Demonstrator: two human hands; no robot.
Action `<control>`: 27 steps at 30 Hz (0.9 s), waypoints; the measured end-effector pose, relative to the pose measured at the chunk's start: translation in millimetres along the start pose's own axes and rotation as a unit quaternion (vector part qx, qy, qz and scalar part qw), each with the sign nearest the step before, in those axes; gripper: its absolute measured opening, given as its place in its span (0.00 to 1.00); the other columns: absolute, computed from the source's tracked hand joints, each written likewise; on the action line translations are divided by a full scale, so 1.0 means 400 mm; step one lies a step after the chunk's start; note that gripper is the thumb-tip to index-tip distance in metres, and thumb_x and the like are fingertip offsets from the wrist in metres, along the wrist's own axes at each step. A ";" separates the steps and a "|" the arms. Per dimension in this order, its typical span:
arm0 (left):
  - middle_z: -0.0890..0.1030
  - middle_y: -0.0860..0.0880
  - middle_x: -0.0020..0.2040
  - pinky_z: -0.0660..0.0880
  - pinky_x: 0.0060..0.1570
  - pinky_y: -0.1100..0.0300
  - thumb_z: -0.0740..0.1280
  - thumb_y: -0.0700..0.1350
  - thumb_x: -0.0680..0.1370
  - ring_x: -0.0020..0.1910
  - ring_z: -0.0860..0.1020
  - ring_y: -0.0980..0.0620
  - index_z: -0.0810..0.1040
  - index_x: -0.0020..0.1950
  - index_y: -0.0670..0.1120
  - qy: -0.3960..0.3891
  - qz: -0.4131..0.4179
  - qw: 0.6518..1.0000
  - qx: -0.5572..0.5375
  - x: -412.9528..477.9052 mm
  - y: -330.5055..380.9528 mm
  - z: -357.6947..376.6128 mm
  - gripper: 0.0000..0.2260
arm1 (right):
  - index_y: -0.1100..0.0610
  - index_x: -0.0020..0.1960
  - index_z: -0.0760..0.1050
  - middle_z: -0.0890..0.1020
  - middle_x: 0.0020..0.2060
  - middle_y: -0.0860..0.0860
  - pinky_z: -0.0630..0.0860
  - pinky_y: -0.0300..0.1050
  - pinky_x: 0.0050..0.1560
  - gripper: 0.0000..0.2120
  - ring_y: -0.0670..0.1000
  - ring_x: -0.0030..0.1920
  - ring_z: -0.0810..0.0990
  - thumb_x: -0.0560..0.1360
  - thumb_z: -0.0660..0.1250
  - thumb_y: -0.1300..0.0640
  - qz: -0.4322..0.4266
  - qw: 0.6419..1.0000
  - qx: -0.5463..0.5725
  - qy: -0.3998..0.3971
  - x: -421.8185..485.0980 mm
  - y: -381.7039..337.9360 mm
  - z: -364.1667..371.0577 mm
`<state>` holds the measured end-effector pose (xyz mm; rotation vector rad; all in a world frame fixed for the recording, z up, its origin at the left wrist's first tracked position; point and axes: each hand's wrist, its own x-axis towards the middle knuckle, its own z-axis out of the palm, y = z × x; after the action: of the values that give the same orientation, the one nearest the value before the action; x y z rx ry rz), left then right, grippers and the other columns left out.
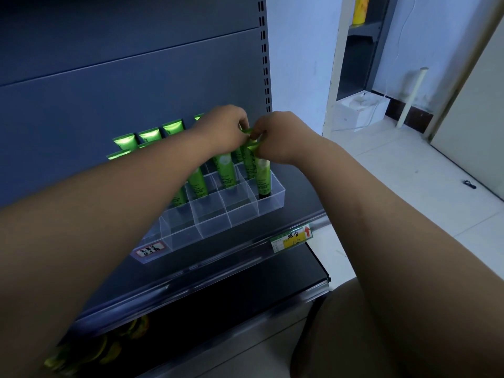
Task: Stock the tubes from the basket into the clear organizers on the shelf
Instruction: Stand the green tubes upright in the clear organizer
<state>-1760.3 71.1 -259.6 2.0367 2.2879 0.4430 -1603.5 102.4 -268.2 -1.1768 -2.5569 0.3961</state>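
A clear divided organizer (245,211) sits on the dark shelf (294,186). Several green tubes (226,173) stand upright in its back and middle compartments; the front row holds nothing. My left hand (223,126) and my right hand (278,137) meet above the organizer's right end, both pinching the flat crimped tops of green tubes (249,132) that stand in the right compartments. More green tubes (125,141) show behind my left forearm. The basket is out of sight.
A price label (291,238) hangs on the shelf's front rail, and a handwritten tag (148,249) sits on the organizer's front. Yellow-green packets (81,350) lie on the lower shelf. To the right are a tiled floor, a white box (360,110) and another rack.
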 end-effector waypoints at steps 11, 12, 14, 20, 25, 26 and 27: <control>0.80 0.45 0.63 0.66 0.69 0.41 0.60 0.57 0.82 0.64 0.75 0.40 0.76 0.64 0.46 0.140 -0.029 0.978 0.154 -0.172 -0.005 -0.042 0.19 | 0.55 0.59 0.78 0.82 0.50 0.52 0.80 0.50 0.48 0.15 0.56 0.50 0.80 0.77 0.64 0.49 -0.051 0.992 -0.016 0.115 -0.083 -0.073 -0.051; 0.78 0.45 0.66 0.63 0.73 0.39 0.59 0.59 0.82 0.67 0.73 0.40 0.75 0.66 0.46 0.142 -0.043 0.974 0.172 -0.198 -0.020 -0.047 0.21 | 0.55 0.61 0.77 0.81 0.52 0.52 0.79 0.50 0.48 0.16 0.56 0.51 0.79 0.78 0.63 0.47 -0.070 0.989 -0.016 0.127 -0.090 -0.088 -0.049; 0.73 0.45 0.73 0.59 0.75 0.37 0.56 0.61 0.82 0.73 0.69 0.40 0.72 0.71 0.46 0.140 -0.075 0.969 0.191 -0.257 -0.054 -0.063 0.25 | 0.56 0.64 0.75 0.80 0.55 0.53 0.77 0.50 0.48 0.20 0.56 0.55 0.78 0.80 0.61 0.44 -0.107 0.984 -0.010 0.143 -0.103 -0.122 -0.038; 0.67 0.46 0.79 0.55 0.77 0.37 0.47 0.66 0.80 0.79 0.62 0.40 0.65 0.78 0.48 0.173 -0.146 0.952 0.206 -0.479 -0.120 -0.113 0.34 | 0.59 0.77 0.65 0.70 0.75 0.56 0.63 0.56 0.76 0.31 0.58 0.77 0.65 0.82 0.55 0.40 -0.187 0.971 -0.007 0.153 -0.162 -0.272 0.026; 0.66 0.43 0.79 0.57 0.78 0.39 0.49 0.64 0.81 0.80 0.61 0.41 0.69 0.77 0.45 0.206 -0.215 0.935 0.195 -0.699 -0.164 -0.114 0.32 | 0.57 0.79 0.62 0.65 0.79 0.53 0.56 0.55 0.80 0.31 0.54 0.81 0.56 0.83 0.52 0.40 -0.239 0.960 0.040 0.137 -0.242 -0.446 0.097; 0.66 0.43 0.79 0.57 0.78 0.39 0.50 0.63 0.82 0.80 0.62 0.41 0.69 0.76 0.44 0.213 -0.233 0.929 0.195 -0.751 -0.174 -0.109 0.31 | 0.56 0.80 0.61 0.64 0.79 0.52 0.55 0.54 0.80 0.31 0.53 0.81 0.55 0.83 0.53 0.40 -0.250 0.959 0.050 0.122 -0.262 -0.480 0.118; 0.66 0.43 0.79 0.57 0.77 0.39 0.51 0.63 0.82 0.80 0.62 0.41 0.70 0.76 0.44 0.217 -0.257 0.921 0.195 -0.805 -0.185 -0.105 0.31 | 0.56 0.80 0.61 0.63 0.80 0.52 0.54 0.53 0.80 0.30 0.52 0.81 0.54 0.83 0.53 0.40 -0.261 0.958 0.058 0.105 -0.282 -0.514 0.141</control>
<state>-1798.1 -258.8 -287.0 1.4438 3.2730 0.4629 -1696.1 -120.1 -261.8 -0.4398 -2.4887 0.2704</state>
